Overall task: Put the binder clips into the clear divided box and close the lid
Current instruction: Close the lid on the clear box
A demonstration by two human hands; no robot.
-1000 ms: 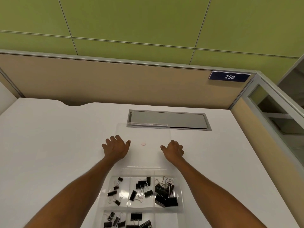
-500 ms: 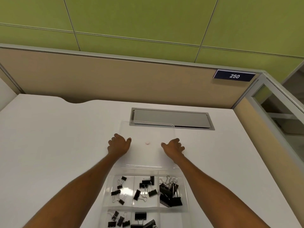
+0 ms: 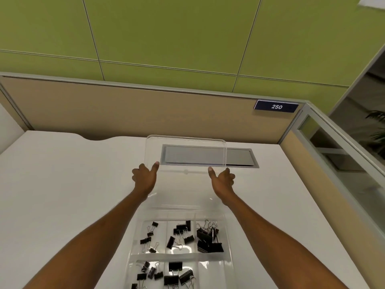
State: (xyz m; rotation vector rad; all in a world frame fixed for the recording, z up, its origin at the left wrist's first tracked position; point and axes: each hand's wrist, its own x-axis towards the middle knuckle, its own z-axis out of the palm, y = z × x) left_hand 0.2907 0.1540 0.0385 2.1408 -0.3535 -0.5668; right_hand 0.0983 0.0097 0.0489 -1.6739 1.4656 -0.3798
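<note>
A clear divided box (image 3: 228,243) lies on the white desk close to me, with black binder clips (image 3: 209,239) of several sizes in its compartments. Its clear hinged lid (image 3: 187,155) is raised off the desk and tilted up, its far edge high. My left hand (image 3: 144,178) grips the lid's left edge, thumb on the front face. My right hand (image 3: 223,180) grips the lid's right edge the same way. The fingers behind the lid are partly hidden.
A grey metal cable hatch (image 3: 239,157) is set into the white desk (image 3: 62,195) behind the lid. A tan partition (image 3: 125,109) with a blue "250" plate (image 3: 276,106) runs along the back; a glass panel (image 3: 343,163) borders the right side.
Both hands have lifted the lid from lying flat on the desk to a raised, tilted position. The camera has tipped upward a little.
</note>
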